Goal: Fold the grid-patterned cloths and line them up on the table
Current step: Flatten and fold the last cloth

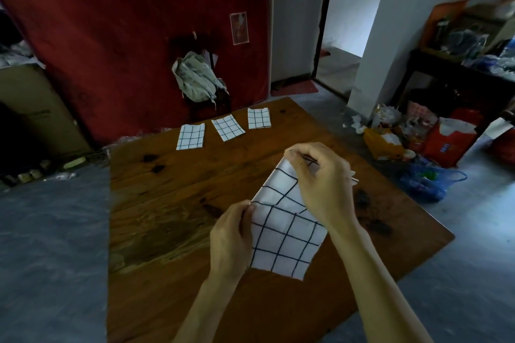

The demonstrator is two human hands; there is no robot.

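Four grid cloths in play here, so going big to small. The wooden desk [172, 203] is the anchor for everything. Nearest the desk's front edge, held just above the wood, is the cloth being folded [281, 242], clearly bigger than the finished ones and only partly folded, with one end raised. The right hand [320, 178] is curled over that raised far end and pinching it, and the left hand [231, 239] pinches the left edge about halfway along. So both hands are closed on fabric, nothing wide open.

Along the desk's far edge sit three folded cloths in a rough row: the left folded cloth [191, 136], the middle folded cloth [228, 127], which is turned a bit crooked, and the right folded cloth [259, 118].

What could go wrong, as I see it: the fabric looks thin and floppy, so if the right hand brings its end over without the edges matching, the fold comes out skewed and the packet won't match the other three in size. Letting go of the left pinch too early could let the layers slide apart. And dropping it into the row carelessly could leave it crooked like the middle one, or nudge a neighbour.
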